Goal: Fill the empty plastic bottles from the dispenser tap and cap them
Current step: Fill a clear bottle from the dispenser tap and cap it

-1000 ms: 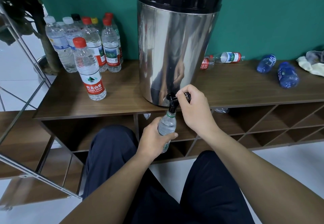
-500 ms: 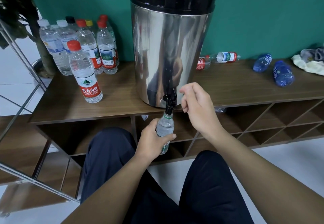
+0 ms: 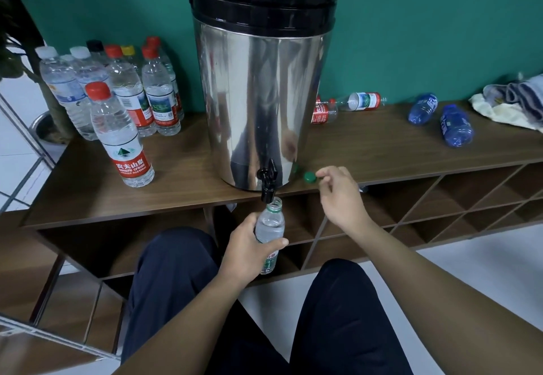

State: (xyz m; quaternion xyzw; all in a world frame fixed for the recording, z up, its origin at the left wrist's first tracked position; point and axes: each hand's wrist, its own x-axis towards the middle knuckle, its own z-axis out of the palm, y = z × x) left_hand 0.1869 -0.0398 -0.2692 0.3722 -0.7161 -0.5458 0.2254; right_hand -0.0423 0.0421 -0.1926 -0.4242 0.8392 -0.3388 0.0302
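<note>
A tall steel dispenser (image 3: 258,92) with a black lid stands on the wooden shelf top (image 3: 382,145). Its black tap (image 3: 267,182) hangs over the front edge. My left hand (image 3: 249,252) grips a small clear bottle (image 3: 269,224) with a green label, uncapped and nearly full, its mouth just under the tap. My right hand (image 3: 340,195) hovers to the right of the tap, fingertips right beside a green cap (image 3: 310,177) lying on the shelf top; the hand holds nothing.
Several capped full bottles (image 3: 117,104) stand at the left of the shelf top. Empty bottles lie on their sides at the right: two clear ones (image 3: 355,102) and two blue ones (image 3: 440,119). A cloth (image 3: 511,104) lies far right. A metal rack (image 3: 44,336) stands lower left.
My right hand let go of the tap lever and moved right and down to the green cap. The bottle dropped slightly below the tap spout.
</note>
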